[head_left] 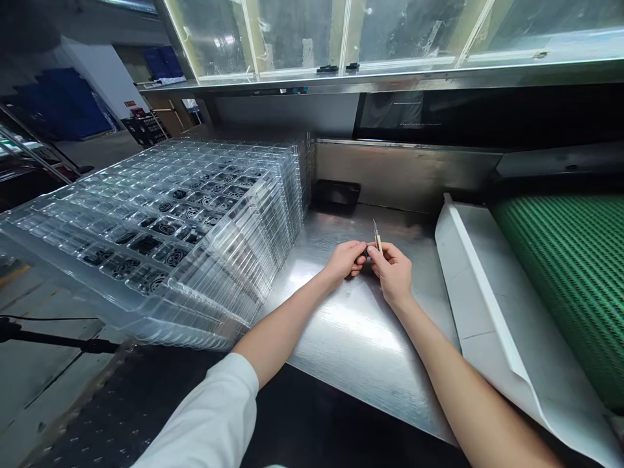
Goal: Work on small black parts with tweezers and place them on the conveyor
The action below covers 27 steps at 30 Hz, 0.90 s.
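Note:
Over the metal table, my left hand pinches a small black part, mostly covered by the fingers. Close against it, my right hand is closed on a thin pointed knife with a pale handle; its tip points up and away from me. The fingertips of both hands meet around the black part. Whether the blade edge touches the part, I cannot tell.
Stacked clear plastic trays stand at left, with several black round parts in the top pockets. A black box sits behind my hands. At right, a white guard borders a green conveyor belt. A metal-framed shelf hangs above.

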### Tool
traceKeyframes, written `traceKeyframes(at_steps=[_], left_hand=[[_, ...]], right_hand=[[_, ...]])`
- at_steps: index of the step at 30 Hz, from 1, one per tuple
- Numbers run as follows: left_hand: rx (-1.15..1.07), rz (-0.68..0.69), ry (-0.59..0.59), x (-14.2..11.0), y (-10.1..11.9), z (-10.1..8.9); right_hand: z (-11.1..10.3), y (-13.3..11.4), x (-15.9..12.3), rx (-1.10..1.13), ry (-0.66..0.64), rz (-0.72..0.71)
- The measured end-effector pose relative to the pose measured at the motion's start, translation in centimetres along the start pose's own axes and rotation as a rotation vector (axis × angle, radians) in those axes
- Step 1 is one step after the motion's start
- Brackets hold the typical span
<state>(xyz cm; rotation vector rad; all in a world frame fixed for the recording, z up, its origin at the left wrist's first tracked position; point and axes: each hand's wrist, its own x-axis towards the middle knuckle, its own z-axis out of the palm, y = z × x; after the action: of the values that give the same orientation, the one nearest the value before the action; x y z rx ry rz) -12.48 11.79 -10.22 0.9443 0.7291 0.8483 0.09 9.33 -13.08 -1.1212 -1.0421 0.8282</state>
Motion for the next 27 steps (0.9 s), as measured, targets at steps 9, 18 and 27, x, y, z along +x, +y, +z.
traceKeyframes(at_steps=[9, 18, 27], left_hand=[[-0.092, -0.018, -0.059, -0.24, 0.24, -0.02], [0.050, 0.054, 0.059, 0.05, -0.02, 0.18], [-0.088, -0.017, 0.023, -0.14, 0.02, 0.13]], right_hand=[[-0.13, 0.23, 0.01, -0.006, 0.079, -0.040], [-0.34, 0.72, 0.12, -0.144, 0.090, -0.108], [-0.19, 0.18, -0.21, -0.165, 0.091, -0.117]])
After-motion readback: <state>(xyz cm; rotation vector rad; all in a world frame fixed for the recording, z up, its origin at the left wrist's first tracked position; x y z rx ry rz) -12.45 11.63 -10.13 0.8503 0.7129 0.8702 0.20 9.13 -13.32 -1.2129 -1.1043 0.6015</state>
